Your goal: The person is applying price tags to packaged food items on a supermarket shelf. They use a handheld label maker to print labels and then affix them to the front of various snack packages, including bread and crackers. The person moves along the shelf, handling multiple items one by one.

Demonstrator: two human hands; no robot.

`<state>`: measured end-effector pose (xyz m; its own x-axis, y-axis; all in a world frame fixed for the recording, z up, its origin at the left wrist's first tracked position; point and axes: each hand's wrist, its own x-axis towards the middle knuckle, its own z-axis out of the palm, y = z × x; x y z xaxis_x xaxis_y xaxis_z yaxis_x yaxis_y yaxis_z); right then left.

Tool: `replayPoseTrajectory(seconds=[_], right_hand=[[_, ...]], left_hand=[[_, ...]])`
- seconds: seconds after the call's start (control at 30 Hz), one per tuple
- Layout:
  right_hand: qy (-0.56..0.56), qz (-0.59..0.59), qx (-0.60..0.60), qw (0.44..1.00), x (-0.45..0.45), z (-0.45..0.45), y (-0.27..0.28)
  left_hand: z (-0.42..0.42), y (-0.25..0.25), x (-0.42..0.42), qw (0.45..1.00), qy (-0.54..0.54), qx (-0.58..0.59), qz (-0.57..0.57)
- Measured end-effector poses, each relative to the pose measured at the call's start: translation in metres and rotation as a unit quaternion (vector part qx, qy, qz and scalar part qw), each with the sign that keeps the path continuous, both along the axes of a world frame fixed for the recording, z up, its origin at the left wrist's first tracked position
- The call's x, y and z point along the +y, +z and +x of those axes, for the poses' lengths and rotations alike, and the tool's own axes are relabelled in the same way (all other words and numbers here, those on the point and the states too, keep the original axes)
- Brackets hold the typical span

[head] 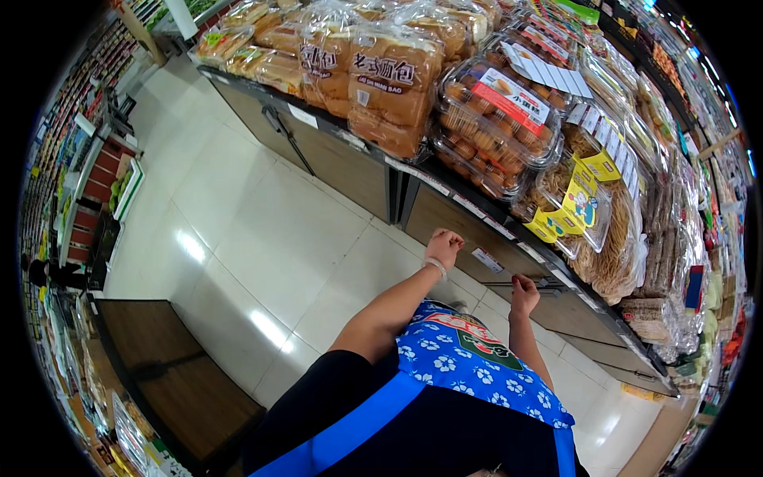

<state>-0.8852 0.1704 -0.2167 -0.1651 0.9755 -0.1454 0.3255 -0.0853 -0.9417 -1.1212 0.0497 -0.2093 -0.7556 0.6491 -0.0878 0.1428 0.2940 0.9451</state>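
My left hand (446, 247), with a bracelet at the wrist, hangs in the air with its fingers curled in. My right hand (524, 295) is also curled, close to the wooden front (456, 235) of the display stand. Nothing shows in either hand. Above them on the stand lie bagged bread loaves (390, 89), clear plastic boxes of small round cakes (501, 113) and packs of brown noodle-like strands (614, 238) with yellow printed cards (575, 200). Both hands are apart from these goods.
Price tags (471, 206) line the stand's black edge. At lower left stands another wooden display unit (173, 369), across a tiled floor (286, 226). Further left are a produce stand (98, 191) and a dark-clothed person (56, 274). A blue flowered apron (471, 364) covers my front.
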Motion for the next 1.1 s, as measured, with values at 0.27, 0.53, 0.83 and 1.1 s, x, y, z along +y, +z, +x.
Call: replayPoseTrajectory(seconds=[0.27,0.53,0.83,1.1], right_hand=[[0.055,0.054,-0.059,0.995,0.012,-0.008,-0.011],[0.033,0.020,-0.071,0.997,-0.009,-0.028,0.011],[-0.003,0.031,-0.074,0.997,-0.018,-0.014,0.011],[-0.040,-0.031,0.012,0.999,-0.014,0.000,0.015]], left_hand=[[-0.010,-0.053,-0.003,0.994,0.025,0.108,0.026],[-0.023,-0.042,-0.014,0.999,0.035,0.040,0.008],[-0.016,-0.030,-0.012,0.999,-0.026,0.027,-0.013],[-0.007,-0.025,-0.001,0.998,-0.060,-0.032,-0.002]])
